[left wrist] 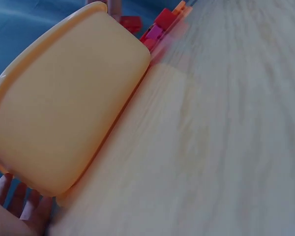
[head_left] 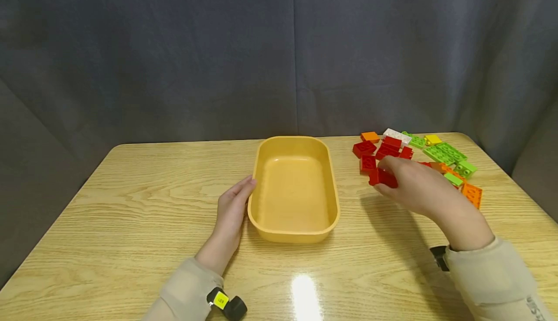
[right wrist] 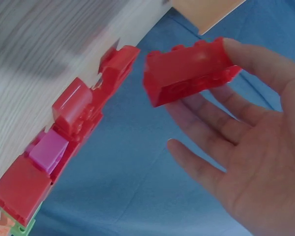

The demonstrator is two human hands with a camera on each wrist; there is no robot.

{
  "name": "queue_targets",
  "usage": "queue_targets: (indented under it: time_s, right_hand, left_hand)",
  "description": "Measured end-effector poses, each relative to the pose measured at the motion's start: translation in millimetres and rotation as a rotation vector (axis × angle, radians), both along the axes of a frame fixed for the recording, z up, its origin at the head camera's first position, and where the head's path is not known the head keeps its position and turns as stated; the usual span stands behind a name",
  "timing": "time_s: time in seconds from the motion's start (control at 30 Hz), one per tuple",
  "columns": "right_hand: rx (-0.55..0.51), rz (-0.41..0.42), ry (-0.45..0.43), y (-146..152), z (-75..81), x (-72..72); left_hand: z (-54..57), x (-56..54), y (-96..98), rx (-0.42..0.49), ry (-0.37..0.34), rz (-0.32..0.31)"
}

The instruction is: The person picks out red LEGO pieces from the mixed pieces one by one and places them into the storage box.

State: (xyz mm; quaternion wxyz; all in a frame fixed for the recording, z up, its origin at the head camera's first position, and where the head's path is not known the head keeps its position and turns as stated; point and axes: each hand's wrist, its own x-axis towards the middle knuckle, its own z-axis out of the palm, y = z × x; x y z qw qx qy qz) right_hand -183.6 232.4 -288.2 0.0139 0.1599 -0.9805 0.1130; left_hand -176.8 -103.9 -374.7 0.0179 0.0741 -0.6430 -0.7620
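Observation:
A yellow-orange plastic tray (head_left: 293,237) stands on the table in the middle of the head view, with nothing in it. At its left side my left hand (head_left: 231,208) holds the rim; in the left wrist view the fingers (left wrist: 30,204) lie against the outer wall, under the lip. To the right, my right hand (head_left: 420,185) pinches a red toy brick (head_left: 384,178) between thumb and fingers. The right wrist view shows this studded brick (right wrist: 187,71) held up, apart from the other red bricks (right wrist: 71,105).
Beyond and beside the right hand lie loose toy bricks: red bricks (head_left: 364,148), a white brick (head_left: 397,137), green bricks (head_left: 444,153), a yellow brick (head_left: 433,140) and orange bricks (head_left: 472,194). A dark curtain (head_left: 279,54) hangs behind the wooden table (head_left: 131,224).

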Motion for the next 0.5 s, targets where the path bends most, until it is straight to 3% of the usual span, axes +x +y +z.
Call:
queue_targets:
  time_s: [0.3,0.5]
  right_hand:
    - [-0.013,0.062,0.128,-15.8,6.0,9.0]
    - [-0.045,0.229,0.311,-35.8,9.4,21.5]
  left_hand:
    - [-1.0,2.2,6.3,0.095,-0.013,-0.034]
    - [-2.7,2.0,3.6,0.118,-0.034,-0.058]
